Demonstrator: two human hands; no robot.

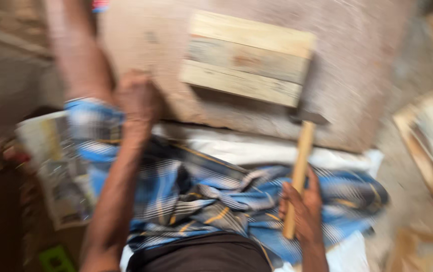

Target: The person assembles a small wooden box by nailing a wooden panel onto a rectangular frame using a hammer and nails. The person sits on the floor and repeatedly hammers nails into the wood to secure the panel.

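The picture is motion-blurred. My right hand [304,209] grips the wooden handle of a hammer [299,168], whose dark head rests at the near right corner of a small panel of pale wooden slats [246,58]. The panel lies on a flat stone slab [362,75] in front of me. My left hand [138,100] rests on the slab's near left edge, fingers curled; whether it holds anything is unclear. A blue checked cloth [196,191] covers my lap below the slab.
A folded newspaper [57,166] lies at the left beside my knee. Stacked wooden pieces [430,141] sit at the right, with more wood at the upper right corner. A white sheet [241,148] shows under the slab's near edge.
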